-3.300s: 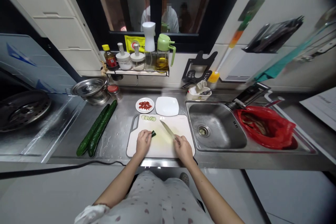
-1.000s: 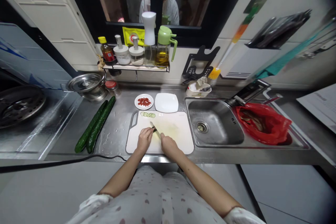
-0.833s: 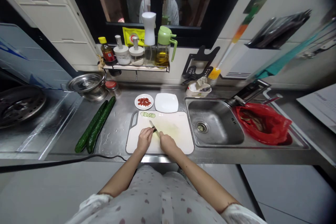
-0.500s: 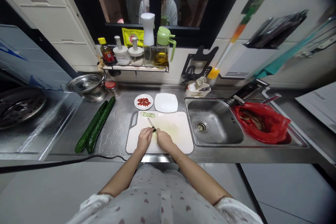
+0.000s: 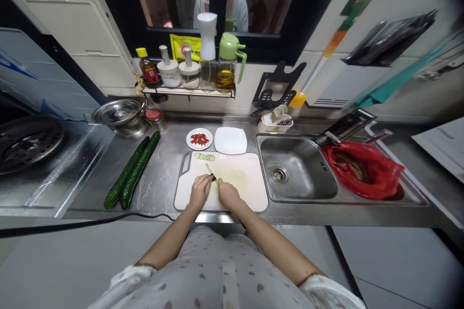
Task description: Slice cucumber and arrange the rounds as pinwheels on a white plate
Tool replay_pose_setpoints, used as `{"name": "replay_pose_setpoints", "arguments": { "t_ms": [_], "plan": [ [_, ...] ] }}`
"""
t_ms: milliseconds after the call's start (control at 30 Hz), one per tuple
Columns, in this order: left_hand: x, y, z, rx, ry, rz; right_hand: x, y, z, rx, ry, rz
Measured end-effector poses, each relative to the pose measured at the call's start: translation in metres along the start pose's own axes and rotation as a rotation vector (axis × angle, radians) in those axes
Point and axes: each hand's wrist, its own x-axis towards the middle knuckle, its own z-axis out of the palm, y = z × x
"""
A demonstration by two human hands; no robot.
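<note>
My right hand [image 5: 229,195] is closed around the handle of a knife [image 5: 210,170], its thin blade slanting up and to the left. My left hand [image 5: 199,190] is closed on a small dark green cucumber piece [image 5: 213,177] right by the blade; the fingers hide most of it. Both hands are over a white cutting board [image 5: 250,188] with a grey edge. Several thin cucumber slices [image 5: 205,157] lie in a row along the board's top left. Behind the board are a small plate of chopped red pieces [image 5: 199,139] and a bare white plate [image 5: 230,141].
Two whole cucumbers [image 5: 139,171] lie left of the board, in front of a lidded steel pot [image 5: 125,118] and a red-lidded jar [image 5: 155,118]. A sink [image 5: 297,174] and a red plastic bag [image 5: 380,174] are at the right. Bottles line a wall shelf [image 5: 188,91].
The view has shifted slightly. Both hands stay close together over the board, with the knife still beside the left fingertips; the slices lie as before.
</note>
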Motion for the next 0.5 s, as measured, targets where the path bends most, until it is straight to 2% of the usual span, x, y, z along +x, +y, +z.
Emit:
{"name": "replay_pose_setpoints", "arguments": {
  "t_ms": [500],
  "plan": [
    [0.000, 0.002, -0.001, 0.005, 0.007, 0.018, 0.016, -0.008, 0.002, 0.044, 0.056, -0.004]
  ]
}}
